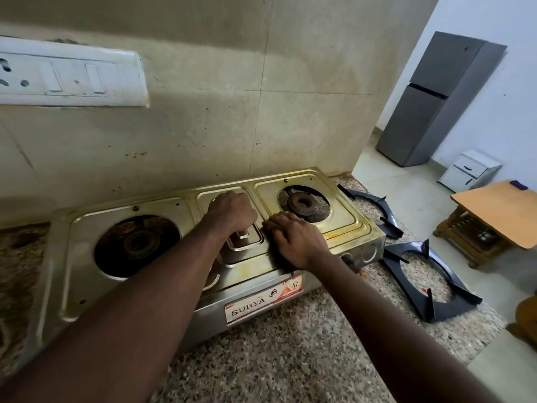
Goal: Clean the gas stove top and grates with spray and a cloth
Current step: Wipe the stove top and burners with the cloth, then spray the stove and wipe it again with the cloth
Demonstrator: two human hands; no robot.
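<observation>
A steel two-burner gas stove [344, 225] stands on the counter against the wall, its top stained yellow. The left burner [136, 245] and right burner [303, 203] are bare. Both dark grates are off the stove: one grate [447, 311] lies on the counter to its right, the other grate [390, 228] behind it. My left hand [229, 212] rests as a closed fist on the raised centre panel, with nothing visible in it. My right hand [293, 238] lies flat on the top beside the right burner. No cloth or spray bottle is in sight.
The speckled granite counter [276, 359] ends at the right, just past the grates. A switchboard [69, 74] is on the tiled wall at upper left. Beyond the counter stand a grey fridge [433, 103], a small white cabinet [470, 170] and a wooden table [499, 210].
</observation>
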